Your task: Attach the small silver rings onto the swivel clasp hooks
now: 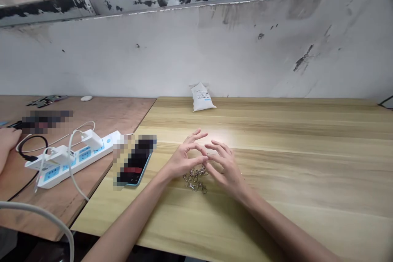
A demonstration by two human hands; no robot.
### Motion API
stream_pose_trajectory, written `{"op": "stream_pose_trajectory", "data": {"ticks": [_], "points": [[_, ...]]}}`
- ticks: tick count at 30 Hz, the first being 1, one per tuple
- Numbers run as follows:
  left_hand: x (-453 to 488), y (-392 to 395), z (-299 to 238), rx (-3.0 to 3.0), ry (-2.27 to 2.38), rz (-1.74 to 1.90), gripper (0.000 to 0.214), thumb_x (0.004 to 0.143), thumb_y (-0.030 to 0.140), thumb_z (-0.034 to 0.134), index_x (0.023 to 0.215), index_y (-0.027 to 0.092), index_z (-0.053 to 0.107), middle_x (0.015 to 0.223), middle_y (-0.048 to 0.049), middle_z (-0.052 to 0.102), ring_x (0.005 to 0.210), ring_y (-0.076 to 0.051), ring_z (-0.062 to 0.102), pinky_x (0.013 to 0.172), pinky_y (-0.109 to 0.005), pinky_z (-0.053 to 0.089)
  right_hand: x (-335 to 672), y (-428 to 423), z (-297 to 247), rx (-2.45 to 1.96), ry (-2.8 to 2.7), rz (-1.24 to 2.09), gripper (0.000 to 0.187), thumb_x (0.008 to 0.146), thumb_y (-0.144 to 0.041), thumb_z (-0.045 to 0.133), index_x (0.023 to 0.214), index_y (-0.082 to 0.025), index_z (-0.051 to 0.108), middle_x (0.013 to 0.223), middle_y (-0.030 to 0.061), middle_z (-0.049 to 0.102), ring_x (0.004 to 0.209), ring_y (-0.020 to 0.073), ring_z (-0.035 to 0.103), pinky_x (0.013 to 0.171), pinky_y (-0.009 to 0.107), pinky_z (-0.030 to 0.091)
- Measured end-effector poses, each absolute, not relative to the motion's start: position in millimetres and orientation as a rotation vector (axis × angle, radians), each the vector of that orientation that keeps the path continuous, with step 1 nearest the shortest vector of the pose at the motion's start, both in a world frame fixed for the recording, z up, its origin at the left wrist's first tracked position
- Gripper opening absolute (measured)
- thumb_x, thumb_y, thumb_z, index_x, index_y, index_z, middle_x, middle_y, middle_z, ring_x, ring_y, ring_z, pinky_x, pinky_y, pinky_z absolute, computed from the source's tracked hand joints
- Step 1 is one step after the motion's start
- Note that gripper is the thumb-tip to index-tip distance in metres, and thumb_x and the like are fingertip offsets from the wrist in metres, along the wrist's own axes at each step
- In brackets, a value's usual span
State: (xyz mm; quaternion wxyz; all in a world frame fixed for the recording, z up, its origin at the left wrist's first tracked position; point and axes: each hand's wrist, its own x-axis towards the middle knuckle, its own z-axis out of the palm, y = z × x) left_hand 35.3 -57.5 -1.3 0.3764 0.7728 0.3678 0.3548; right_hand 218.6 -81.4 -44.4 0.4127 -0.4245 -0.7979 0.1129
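My left hand (184,159) has its thumb and index finger pinched together, with the other fingers raised. Facing it, the fingertips of my right hand (225,166) close in at the same spot. A small shiny metal piece (208,154) shows between the fingertips of both hands; its exact shape is too small to make out. On the table just below lies a loose heap of silvery swivel clasps (196,175), partly covered by my fingers. A couple of clasps (197,187) rest at its near side, apart from my hands.
A phone (138,170) lies left of my hands, partly blurred out. Further left, a white power strip (80,159) holds chargers and cables on a brown table (123,118). A white packet (202,97) stands against the wall. Another person's hand (9,137) is at the left edge.
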Motion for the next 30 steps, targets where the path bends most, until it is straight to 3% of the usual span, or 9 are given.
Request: {"op": "stream_pose_trajectory", "data": {"ticks": [4, 13, 30], "points": [[35.2, -56.8, -2.8, 1.976, 0.949, 0.91, 0.004, 0.082, 0.025, 0.07, 0.081, 0.022, 0.068, 0.148, -0.002, 0.046, 0.148, -0.023, 0.021, 0.12, -0.056, 0.017, 219.4, -82.3, -42.7, -1.127, -1.967, 0.313, 0.011, 0.089, -0.032, 0.062, 0.091, -0.026, 0.07, 0.119, 0.0087, 0.064, 0.125, 0.0311, 0.047, 0.102, 0.057, 0.036], [37.7, -56.8, -6.1, 2.046, 0.966, 0.959, 0.004, 0.083, 0.026, 0.07, 0.082, 0.021, 0.069, 0.146, -0.004, 0.049, 0.147, -0.024, 0.024, 0.119, -0.055, 0.02, 217.2, -85.9, -40.5, -1.107, -2.053, 0.304, 0.022, 0.096, -0.022, 0.046, 0.107, -0.027, 0.065, 0.118, 0.0071, 0.065, 0.122, 0.0266, 0.049, 0.102, 0.051, 0.037], [31.0, -51.8, -7.1, 1.969, 1.025, 0.896, 0.011, 0.081, 0.028, 0.073, 0.092, 0.026, 0.073, 0.136, -0.0038, 0.056, 0.138, -0.024, 0.037, 0.116, -0.05, 0.029, 220.5, -85.1, -32.7, -1.125, -2.143, 0.202, 0.023, 0.099, -0.023, 0.043, 0.1, -0.025, 0.066, 0.11, 0.0072, 0.064, 0.104, 0.0217, 0.056, 0.098, 0.043, 0.039]]}}
